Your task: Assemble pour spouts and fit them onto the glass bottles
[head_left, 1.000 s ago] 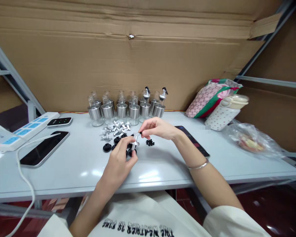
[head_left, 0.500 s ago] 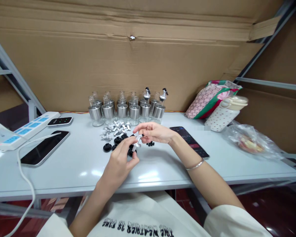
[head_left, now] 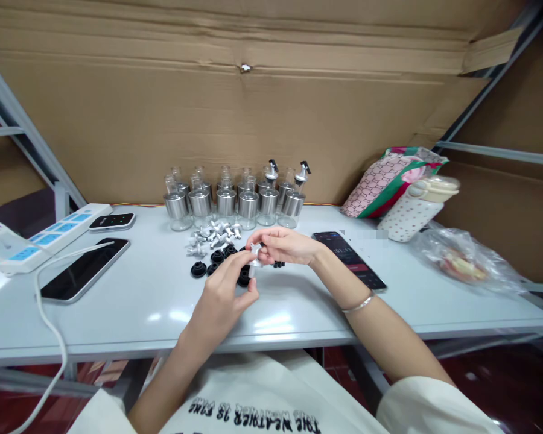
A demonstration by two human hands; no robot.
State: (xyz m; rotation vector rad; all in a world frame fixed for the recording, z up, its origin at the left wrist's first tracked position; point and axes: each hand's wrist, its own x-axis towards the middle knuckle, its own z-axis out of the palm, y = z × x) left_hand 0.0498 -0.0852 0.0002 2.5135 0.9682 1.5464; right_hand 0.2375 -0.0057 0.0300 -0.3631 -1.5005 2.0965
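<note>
Both hands meet over the grey table point(head_left: 131, 313). The left hand point(head_left: 224, 295) pinches a small silver spout piece point(head_left: 254, 260) between thumb and fingertips, holding it just above the tabletop. The right hand point(head_left: 283, 246), fingers curled, grips the top of the same piece. Black caps point(head_left: 208, 265) lie just beyond the left hand; steel-collared glass bottles point(head_left: 235, 202) stand farther back.

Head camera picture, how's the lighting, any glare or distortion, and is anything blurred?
Head view: even, bright light; soft glare patches on the white table near its front edge. Wide-angle bending curves the table edge and the cardboard backdrop. A small smudged rectangle sits beside the phone. The silver spout part between the left hand and right hand is small and slightly soft.
</note>
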